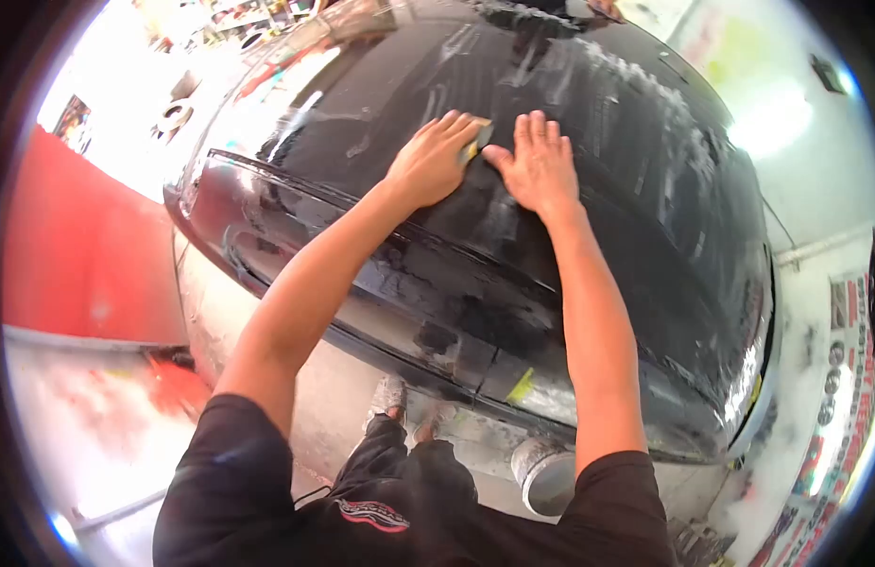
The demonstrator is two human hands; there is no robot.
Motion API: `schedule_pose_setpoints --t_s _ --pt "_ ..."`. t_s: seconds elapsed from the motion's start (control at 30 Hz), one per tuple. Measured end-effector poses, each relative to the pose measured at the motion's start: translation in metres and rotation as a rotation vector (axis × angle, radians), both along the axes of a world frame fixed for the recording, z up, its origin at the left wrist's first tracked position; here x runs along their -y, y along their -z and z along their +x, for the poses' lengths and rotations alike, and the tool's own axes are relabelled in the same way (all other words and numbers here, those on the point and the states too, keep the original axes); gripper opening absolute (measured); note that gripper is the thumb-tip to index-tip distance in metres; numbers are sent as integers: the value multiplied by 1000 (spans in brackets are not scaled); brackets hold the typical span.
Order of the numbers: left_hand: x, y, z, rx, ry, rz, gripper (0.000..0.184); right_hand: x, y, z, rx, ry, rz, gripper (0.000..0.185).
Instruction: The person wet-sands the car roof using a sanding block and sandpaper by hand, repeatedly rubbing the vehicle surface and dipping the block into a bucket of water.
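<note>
A dark car (513, 231) took up most of the view, its broad upper surface looking wet and carrying whitish streaks (645, 85). A red panel (93, 250) stood off to the left, well apart from it. Below, near the car's lower edge, a pale bucket (525, 461) sat on the floor (338, 392).

Both arms reached over the car. The right hand (540, 165) lay palm down on the dark surface, its fingers extended and holding nothing. The left hand (434, 163) rested just beside it, fingers closed over a small pad (479, 138) with a yellow edge; the pad lay against the car, partly hidden beneath them.

The slick film could let the pad skid out of that grip, or make the flat palm slide under leaning weight. Uneven fingertip pressure might gouge the finish, as could grit trapped underneath. The right thumb, so close, risked being scraped by a sideways stroke.
</note>
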State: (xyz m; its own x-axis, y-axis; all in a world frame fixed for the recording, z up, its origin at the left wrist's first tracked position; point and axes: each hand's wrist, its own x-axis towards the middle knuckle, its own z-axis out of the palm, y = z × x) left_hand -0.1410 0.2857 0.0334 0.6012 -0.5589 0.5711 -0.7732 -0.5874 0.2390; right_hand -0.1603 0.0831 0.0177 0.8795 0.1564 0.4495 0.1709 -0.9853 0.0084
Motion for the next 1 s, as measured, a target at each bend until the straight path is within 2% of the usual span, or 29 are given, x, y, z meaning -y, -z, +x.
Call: schedule_pose_setpoints --t_s 0.03,0.2,0.3,0.37,0.4,0.47,0.5,0.57,0.6,0.67,0.7,0.8,0.83,0.9,0.97,1.0 --pt "-8 -4 -24 -56 5 14 41 1 -6 -22 -151 -12 83 90" --pt "-38 -11 -93 -249 -3 73 39 50 -14 -149 -222 58 94 91" --pt "-22 -10 -109 -356 -66 -96 37 92 9 -206 -200 206 132 86" --pt "10 -12 -129 -388 -28 -282 35 100 14 -217 -174 191 267 84" --pt "24 -36 -146 -741 -24 -332 36 96 6 -221 -161 152 456 83" --pt "58 -43 -162 -1163 196 -614 40 78 -22 -224 -132 62 826 83" --pt "72 -25 -162 -1214 416 -847 42 71 -35 -225 -187 -60 1092 83" --pt "75 -49 -182 -1558 637 -893 45 64 -56 -230 -284 -289 1622 85" --pt "79 -47 -186 -1656 700 -918 42 69 -63 -235 -454 -380 1792 87" --pt "82 -46 -189 -1803 732 -902 40 91 -58 -240 -835 -578 1892 86" --pt "81 -45 -189 -1826 737 -889 40 82 -64 -248 -880 -562 1972 80" --pt "80 -44 -186 -1809 621 -891 40 70 -59 -255 -797 -431 2092 66" --pt "82 -47 -185 -1727 536 -891 39 67 -61 -256 -759 -391 2148 63" --pt "83 -34 -170 -1208 422 -652 40 69 -64 -252 -580 -319 2156 60" --pt "81 -34 -159 -543 276 -255 42 87 -54 -244 -417 -182 2101 61" --pt "86 -4 -145 -236 253 -178 48 89 -53 -241 -331 -105 2018 57"
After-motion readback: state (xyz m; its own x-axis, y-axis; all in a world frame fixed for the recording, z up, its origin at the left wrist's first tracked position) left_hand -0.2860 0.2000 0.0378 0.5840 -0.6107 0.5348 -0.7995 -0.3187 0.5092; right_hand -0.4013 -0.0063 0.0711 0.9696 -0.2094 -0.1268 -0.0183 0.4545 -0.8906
